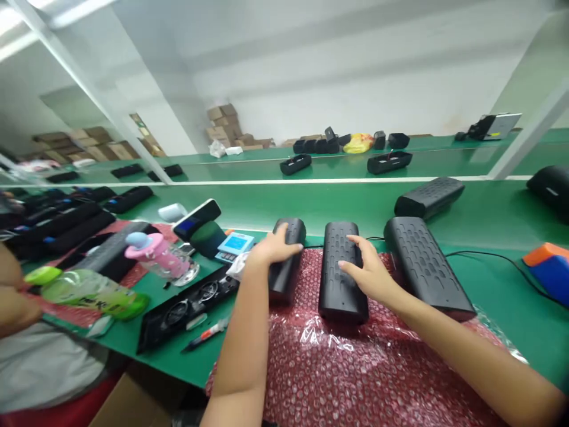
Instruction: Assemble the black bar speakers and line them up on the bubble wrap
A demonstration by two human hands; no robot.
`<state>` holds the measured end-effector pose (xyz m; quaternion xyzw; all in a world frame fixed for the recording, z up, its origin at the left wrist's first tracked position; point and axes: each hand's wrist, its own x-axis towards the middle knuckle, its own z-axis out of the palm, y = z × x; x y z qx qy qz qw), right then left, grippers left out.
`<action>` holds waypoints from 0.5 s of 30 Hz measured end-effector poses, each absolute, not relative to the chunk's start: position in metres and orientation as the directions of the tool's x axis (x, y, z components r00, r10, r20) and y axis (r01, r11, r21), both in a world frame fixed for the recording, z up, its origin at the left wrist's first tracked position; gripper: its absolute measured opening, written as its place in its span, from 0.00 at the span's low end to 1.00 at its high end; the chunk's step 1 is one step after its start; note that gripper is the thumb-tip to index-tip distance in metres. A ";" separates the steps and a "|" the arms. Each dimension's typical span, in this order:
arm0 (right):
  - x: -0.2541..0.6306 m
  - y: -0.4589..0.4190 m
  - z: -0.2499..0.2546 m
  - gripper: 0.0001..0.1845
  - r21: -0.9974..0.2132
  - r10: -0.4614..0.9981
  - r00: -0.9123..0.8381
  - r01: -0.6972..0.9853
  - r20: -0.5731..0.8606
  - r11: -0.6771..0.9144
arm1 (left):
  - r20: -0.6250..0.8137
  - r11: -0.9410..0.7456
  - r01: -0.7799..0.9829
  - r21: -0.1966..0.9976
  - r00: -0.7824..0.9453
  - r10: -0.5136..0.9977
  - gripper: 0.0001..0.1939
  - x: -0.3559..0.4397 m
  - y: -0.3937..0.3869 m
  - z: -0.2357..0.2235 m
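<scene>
Three black speaker casings lie side by side on red bubble wrap [355,367]. My left hand [272,249] grips the far end of the left casing [287,267], fingers curled over its top. My right hand [364,270] rests on the middle casing [342,267], fingers spread across its grille. The right casing [424,267] lies untouched beside it.
A fourth casing [429,197] lies further back on the green bench [311,204]. To the left are a phone [196,218], a pink bottle [157,255], a green bottle [95,293], an open speaker part [186,308] and another person's arm [13,296]. An orange-blue object [549,270] sits right.
</scene>
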<state>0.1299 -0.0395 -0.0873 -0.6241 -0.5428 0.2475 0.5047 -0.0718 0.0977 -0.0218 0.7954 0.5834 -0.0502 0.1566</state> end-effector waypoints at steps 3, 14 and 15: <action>0.120 -0.038 -0.064 0.30 -0.904 0.886 0.320 0.374 0.335 0.206 | -0.345 -0.235 0.968 0.089 0.251 0.904 0.59 -0.063 0.102 -0.041; 0.123 -0.039 0.009 0.20 -0.804 0.695 0.436 0.129 0.571 0.580 | -0.337 -0.079 0.971 0.225 0.153 0.929 0.64 -0.071 0.112 -0.048; 0.124 -0.033 0.004 0.19 -0.807 0.682 0.489 0.082 0.544 0.585 | -0.347 -0.070 0.968 0.240 0.153 0.926 0.65 -0.072 0.113 -0.049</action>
